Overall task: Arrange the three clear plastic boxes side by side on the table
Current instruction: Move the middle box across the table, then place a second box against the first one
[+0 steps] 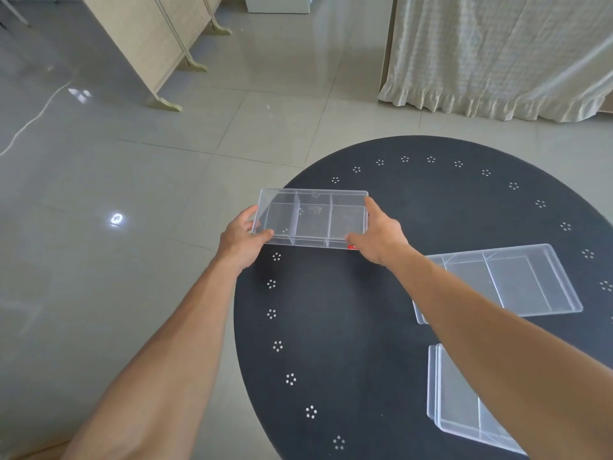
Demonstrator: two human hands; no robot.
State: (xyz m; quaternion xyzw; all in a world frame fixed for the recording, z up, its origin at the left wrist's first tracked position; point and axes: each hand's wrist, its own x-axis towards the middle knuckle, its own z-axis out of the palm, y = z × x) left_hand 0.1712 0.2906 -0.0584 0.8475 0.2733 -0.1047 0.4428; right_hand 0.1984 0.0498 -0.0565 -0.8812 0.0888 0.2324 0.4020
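Note:
A clear plastic box (313, 219) with three compartments is held over the left far edge of the round black table (358, 310). My left hand (243, 239) grips its left end and my right hand (381, 235) grips its right end. A second clear box (517, 282) lies flat on the table to the right, partly behind my right forearm. A third clear box (461, 410) lies near the table's front right, its right part hidden by the same forearm.
The table has white dot clusters around its rim. Beyond it is a grey tiled floor, with a folding screen (149, 44) at the far left, a white cable (30, 122) on the floor, and a pale curtain (497, 54) at the far right.

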